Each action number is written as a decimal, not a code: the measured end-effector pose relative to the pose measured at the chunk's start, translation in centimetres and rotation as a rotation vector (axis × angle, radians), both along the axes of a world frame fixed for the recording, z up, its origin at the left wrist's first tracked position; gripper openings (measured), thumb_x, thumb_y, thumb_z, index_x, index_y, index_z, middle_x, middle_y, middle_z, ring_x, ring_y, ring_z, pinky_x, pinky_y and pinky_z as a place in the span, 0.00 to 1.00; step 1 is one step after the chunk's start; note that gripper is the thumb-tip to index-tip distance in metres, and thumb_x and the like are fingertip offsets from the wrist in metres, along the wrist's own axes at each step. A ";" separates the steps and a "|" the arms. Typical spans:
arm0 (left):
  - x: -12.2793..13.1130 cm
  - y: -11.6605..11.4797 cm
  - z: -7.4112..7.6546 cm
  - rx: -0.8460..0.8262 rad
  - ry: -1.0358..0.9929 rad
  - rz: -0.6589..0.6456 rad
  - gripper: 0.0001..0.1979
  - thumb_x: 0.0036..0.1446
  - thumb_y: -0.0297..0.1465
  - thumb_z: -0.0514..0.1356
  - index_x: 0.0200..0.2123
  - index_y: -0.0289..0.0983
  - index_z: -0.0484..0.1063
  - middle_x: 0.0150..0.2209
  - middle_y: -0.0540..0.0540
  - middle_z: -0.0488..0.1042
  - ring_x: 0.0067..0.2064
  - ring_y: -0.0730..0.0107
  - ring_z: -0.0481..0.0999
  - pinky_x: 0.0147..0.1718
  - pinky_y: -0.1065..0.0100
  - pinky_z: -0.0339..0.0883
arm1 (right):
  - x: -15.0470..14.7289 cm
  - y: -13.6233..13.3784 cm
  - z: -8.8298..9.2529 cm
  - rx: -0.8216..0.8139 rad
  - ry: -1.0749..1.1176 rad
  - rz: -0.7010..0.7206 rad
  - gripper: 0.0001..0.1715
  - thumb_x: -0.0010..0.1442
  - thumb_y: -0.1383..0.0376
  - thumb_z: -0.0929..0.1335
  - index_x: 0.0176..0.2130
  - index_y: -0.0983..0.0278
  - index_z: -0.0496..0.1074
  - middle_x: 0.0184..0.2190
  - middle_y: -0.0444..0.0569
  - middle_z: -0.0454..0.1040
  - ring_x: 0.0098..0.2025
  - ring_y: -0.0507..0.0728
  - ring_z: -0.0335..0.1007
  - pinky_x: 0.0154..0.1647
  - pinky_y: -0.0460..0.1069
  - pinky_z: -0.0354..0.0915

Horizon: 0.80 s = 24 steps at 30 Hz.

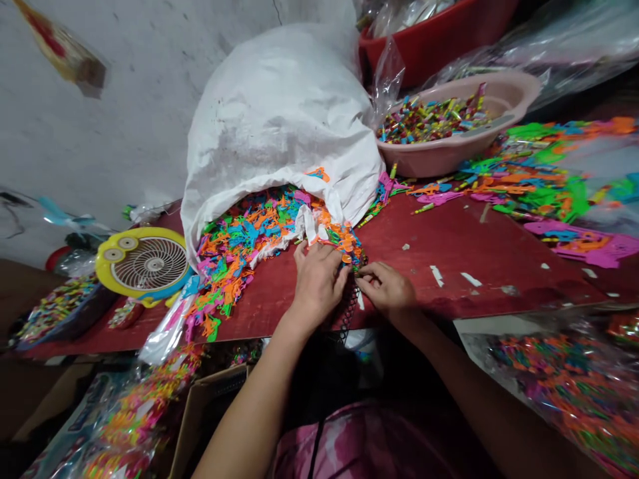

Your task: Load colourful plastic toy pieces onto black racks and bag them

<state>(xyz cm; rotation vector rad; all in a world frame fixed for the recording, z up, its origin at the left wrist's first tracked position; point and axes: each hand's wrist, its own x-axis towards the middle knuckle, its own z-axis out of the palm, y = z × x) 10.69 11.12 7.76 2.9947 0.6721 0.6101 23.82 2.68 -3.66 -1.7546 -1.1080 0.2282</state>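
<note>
Between my hands a black strip of linked rings (348, 307) hangs over the table's front edge. My right hand (388, 287) has its fingers curled and pinched at the strip's upper end. Just left of it, my left hand (319, 279) is closed, its fingers bent forward and its thumb beside the strip. Small orange plastic pieces (346, 241) lie right at its fingertips; what it grips is hidden. Ahead of both hands, a big white sack (279, 106) lies on its side, spilling colourful gun-shaped plastic pieces (249, 229).
The red table (424, 246) carries paper scraps. A pink basin (424, 158) of small coloured pieces stands at right, near a heap of plastic pieces (539, 179). A yellow fan (150, 263) is at left. Filled clear bags (564, 386) sit below the table's edge.
</note>
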 end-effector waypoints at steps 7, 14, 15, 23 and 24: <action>0.4 0.1 -0.4 -0.043 -0.012 0.031 0.05 0.63 0.33 0.58 0.35 0.39 0.71 0.39 0.48 0.75 0.47 0.62 0.71 0.59 0.52 0.51 | 0.2 0.4 -0.2 0.080 0.012 0.055 0.09 0.56 0.59 0.68 0.35 0.62 0.73 0.29 0.46 0.73 0.27 0.52 0.67 0.29 0.46 0.61; -1.6 -0.9 -1.6 -0.013 -0.387 0.110 0.14 0.62 0.39 0.60 0.49 0.41 0.71 0.48 0.44 0.75 0.52 0.60 0.70 0.61 0.52 0.49 | 0.3 0.7 0.4 0.038 -0.111 0.021 0.12 0.60 0.57 0.66 0.33 0.63 0.72 0.30 0.46 0.73 0.30 0.53 0.68 0.31 0.47 0.59; -2.2 -1.1 -2.2 -0.032 -0.439 0.171 0.14 0.62 0.38 0.59 0.49 0.40 0.72 0.47 0.43 0.75 0.52 0.61 0.70 0.59 0.54 0.52 | 0.4 0.7 0.4 0.040 -0.072 0.011 0.13 0.59 0.56 0.66 0.32 0.63 0.71 0.28 0.46 0.72 0.29 0.52 0.67 0.31 0.47 0.59; -6.5 -1.1 -10.9 -0.342 -0.263 0.272 0.19 0.59 0.41 0.62 0.51 0.39 0.72 0.52 0.42 0.73 0.54 0.59 0.69 0.53 0.57 0.60 | 0.3 0.9 1.3 0.025 0.294 -0.066 0.15 0.51 0.54 0.71 0.31 0.62 0.67 0.21 0.42 0.71 0.22 0.53 0.68 0.25 0.47 0.62; -6.7 -1.2 -11.5 -0.344 -0.260 0.252 0.22 0.60 0.43 0.61 0.53 0.38 0.71 0.54 0.41 0.72 0.55 0.58 0.68 0.54 0.56 0.59 | 0.1 0.9 1.4 0.043 0.316 -0.064 0.15 0.51 0.54 0.71 0.32 0.61 0.66 0.22 0.42 0.71 0.23 0.53 0.69 0.24 0.47 0.63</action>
